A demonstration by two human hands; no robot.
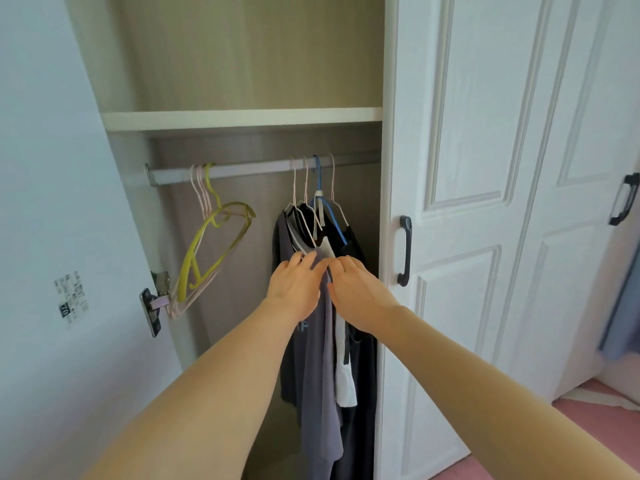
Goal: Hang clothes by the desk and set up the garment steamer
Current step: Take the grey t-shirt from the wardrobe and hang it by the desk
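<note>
Inside an open wardrobe, several garments hang from a rail (pixel 249 169) on thin hangers: a grey garment (pixel 318 375) in front, dark ones (pixel 362 393) behind, and a white piece (pixel 344 386) between them. Both arms reach in. My left hand (pixel 296 289) lies on the grey garment just below its collar, fingers fairly straight. My right hand (pixel 356 292) is beside it against the same clothes, fingers bent forward into the fabric; their tips are hidden. No steamer is in view.
Empty hangers, a yellow one (pixel 211 244) and pink ones, hang at the rail's left end. A shelf (pixel 242 117) sits above the rail. The open door (pixel 45 237) stands left, closed white doors with dark handles (pixel 405 251) right. Pink floor shows at lower right.
</note>
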